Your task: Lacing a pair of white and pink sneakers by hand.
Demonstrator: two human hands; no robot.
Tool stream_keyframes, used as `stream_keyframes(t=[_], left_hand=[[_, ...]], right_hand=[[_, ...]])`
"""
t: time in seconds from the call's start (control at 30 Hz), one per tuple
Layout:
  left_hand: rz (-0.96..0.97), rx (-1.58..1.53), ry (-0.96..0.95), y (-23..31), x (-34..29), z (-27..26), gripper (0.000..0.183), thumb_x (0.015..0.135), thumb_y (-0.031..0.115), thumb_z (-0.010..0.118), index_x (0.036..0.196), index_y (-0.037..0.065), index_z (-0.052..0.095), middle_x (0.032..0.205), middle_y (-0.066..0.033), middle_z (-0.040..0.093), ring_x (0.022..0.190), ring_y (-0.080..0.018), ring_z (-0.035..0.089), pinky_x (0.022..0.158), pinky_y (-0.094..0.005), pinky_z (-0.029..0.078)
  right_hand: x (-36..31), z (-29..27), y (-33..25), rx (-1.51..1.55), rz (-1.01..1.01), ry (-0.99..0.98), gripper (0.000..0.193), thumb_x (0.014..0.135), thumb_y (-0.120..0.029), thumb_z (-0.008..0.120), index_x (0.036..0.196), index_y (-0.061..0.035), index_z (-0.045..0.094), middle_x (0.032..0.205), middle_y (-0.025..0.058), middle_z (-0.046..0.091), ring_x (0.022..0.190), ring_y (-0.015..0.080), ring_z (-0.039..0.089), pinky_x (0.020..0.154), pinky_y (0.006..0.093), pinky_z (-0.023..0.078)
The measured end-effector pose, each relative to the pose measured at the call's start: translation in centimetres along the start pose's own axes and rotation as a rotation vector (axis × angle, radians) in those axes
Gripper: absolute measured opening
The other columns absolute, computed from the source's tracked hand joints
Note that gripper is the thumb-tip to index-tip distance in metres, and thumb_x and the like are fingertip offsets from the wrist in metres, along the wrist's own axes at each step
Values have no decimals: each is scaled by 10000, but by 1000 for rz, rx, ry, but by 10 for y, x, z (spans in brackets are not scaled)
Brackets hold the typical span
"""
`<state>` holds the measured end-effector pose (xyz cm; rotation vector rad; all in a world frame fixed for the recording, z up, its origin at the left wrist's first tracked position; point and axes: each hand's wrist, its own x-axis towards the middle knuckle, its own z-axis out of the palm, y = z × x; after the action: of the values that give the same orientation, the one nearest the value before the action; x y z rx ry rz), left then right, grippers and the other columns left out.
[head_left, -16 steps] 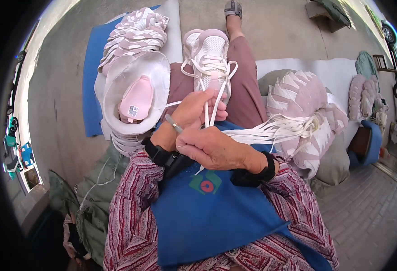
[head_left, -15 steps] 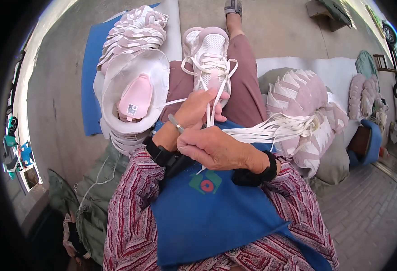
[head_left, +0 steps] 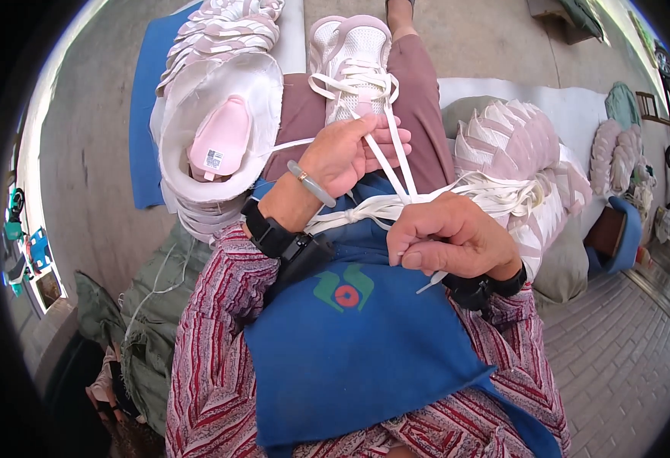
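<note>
A white and pale pink sneaker upper rests between my thighs, white lace threaded through its eyelets. Two lace ends run from it toward me. My left hand is palm up below the upper, its fingers stretched out beneath the laces that cross them. Lower and to the right, my right hand is closed around the shoelaces, and a tipped end pokes out below it. A bundle of loose white laces lies across my lap behind my right hand.
At the left, a white upper with a pink insole sits before a stack of similar uppers. More nested uppers are piled at the right. A blue apron covers my lap. Green cloth lies at the lower left.
My right hand has moved right, away from the left, drawing the laces along. My left hand has opened out, palm up. The whole view has shifted slightly.
</note>
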<state>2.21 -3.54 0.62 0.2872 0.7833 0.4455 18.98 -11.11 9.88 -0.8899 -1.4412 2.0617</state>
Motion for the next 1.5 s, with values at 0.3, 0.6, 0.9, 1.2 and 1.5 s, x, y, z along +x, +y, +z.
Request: stream_keyframes(t=[0.3, 0.6, 0.9, 1.2, 1.5], left_hand=[[-26, 348, 164, -12, -30, -19, 306, 996, 259, 411, 1004, -11, 556, 612, 50, 376, 514, -64, 377, 569, -269, 456], [-36, 458, 44, -18, -35, -14, 407, 998, 330, 401, 1016, -32, 586, 602, 40, 386, 520, -63, 379, 617, -269, 477], [-5, 335, 49, -15, -49, -30, 382, 993, 325, 425, 1008, -25, 577, 583, 35, 411, 531, -66, 430, 689, -293, 512], [128, 502, 137, 9, -71, -46, 308, 984, 267, 469, 938, -16, 582, 568, 28, 438, 506, -74, 443, 723, -277, 519], [290, 514, 271, 11, -84, -39, 344, 975, 246, 485, 1216, 3, 523, 579, 48, 414, 461, -19, 372, 464, -174, 447]], right_hand=[[45, -45, 58, -843, -335, 781, 148, 828, -43, 589, 967, -25, 636, 923, 110, 600, 763, 256, 618, 695, 344, 494], [77, -65, 72, -1363, -216, 648, 110, 786, -47, 578, 884, -3, 556, 960, 125, 558, 777, 317, 628, 645, 387, 519], [62, -84, 60, -1425, -160, 615, 122, 822, -54, 531, 941, -31, 522, 895, 130, 552, 769, 331, 621, 643, 412, 513], [71, -74, 84, -918, -269, 1143, 115, 845, -120, 569, 882, -47, 649, 818, 149, 620, 764, 318, 616, 683, 393, 494], [73, -78, 84, -553, -55, 1028, 100, 863, -126, 603, 906, -52, 656, 810, 114, 631, 689, 201, 619, 616, 291, 488]])
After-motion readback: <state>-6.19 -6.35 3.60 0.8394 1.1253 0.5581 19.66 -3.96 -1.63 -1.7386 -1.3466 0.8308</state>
